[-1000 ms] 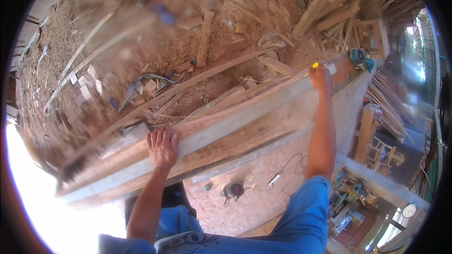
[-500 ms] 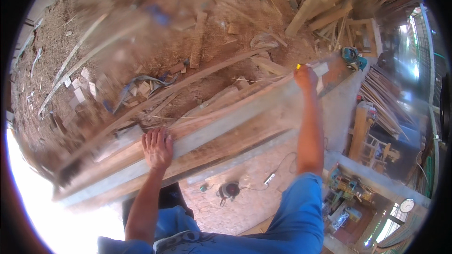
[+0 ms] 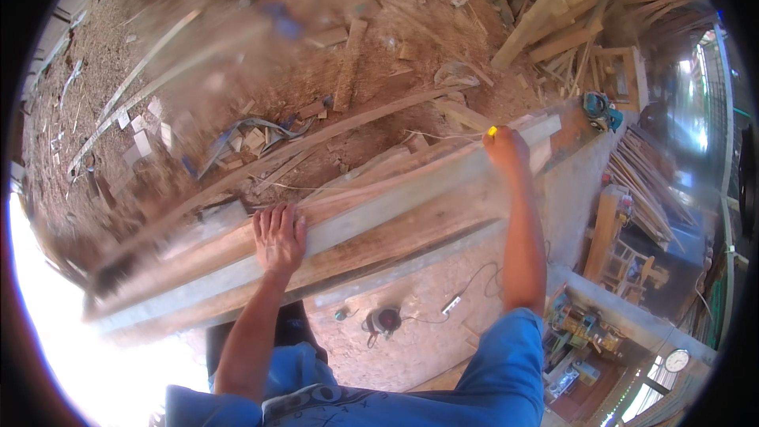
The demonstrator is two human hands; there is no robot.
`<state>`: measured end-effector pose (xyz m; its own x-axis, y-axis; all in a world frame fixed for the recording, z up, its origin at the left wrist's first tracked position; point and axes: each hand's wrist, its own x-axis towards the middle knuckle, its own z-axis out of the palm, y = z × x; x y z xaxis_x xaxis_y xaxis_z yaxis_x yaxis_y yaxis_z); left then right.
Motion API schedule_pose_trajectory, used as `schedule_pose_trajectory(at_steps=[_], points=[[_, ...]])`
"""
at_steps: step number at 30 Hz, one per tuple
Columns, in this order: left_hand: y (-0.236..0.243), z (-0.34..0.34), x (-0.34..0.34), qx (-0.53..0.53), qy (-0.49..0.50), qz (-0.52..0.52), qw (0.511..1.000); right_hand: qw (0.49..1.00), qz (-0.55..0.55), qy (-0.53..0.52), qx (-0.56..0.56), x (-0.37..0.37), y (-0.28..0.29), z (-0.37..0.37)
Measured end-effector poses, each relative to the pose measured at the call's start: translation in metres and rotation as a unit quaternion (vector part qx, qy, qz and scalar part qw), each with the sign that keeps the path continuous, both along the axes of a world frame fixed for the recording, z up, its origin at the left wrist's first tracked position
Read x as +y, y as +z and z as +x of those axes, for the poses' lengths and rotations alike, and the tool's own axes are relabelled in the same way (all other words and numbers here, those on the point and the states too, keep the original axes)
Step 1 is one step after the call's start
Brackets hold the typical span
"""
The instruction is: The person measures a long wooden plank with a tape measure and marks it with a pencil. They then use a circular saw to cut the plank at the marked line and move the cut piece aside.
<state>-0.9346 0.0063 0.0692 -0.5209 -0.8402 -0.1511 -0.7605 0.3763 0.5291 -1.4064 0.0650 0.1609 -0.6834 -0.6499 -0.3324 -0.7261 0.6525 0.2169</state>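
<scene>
My left hand [image 3: 279,239] lies with its fingers out on long boards [image 3: 205,253] that run from lower left to upper right, beside a pale grey straight strip [image 3: 368,220]. My right hand [image 3: 506,150] is closed on a small yellow tool [image 3: 493,132] over the far part of that strip; its exact kind is hidden by my fingers. A teal power tool [image 3: 602,111] sits at the far right end of the boards.
Beyond the boards lie sawdust, offcuts [image 3: 142,142] and a heap of planks [image 3: 545,16]. Below are a round dark tool [image 3: 385,320] and a white power strip [image 3: 451,305]. More planks [image 3: 640,182], a machine [image 3: 581,328] and a round clock [image 3: 677,360] are at right.
My right hand with the yellow tool has moved leftward and somewhat nearer along the strip, away from the teal tool. My left hand stays at about the same place on the boards.
</scene>
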Motion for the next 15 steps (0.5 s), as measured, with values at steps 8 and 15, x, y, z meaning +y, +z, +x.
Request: schedule_pose_trajectory(at_steps=[8,15], points=[[-0.005,0.004,0.001,0.003,0.01,-0.001,1.0,0.997,0.021,0.061,-0.035,-0.015,0.003,0.055],[-0.002,0.014,0.011,0.023,0.017,-0.003,1.0,0.985,0.022,0.129,-0.113,-0.023,0.013,0.146]])
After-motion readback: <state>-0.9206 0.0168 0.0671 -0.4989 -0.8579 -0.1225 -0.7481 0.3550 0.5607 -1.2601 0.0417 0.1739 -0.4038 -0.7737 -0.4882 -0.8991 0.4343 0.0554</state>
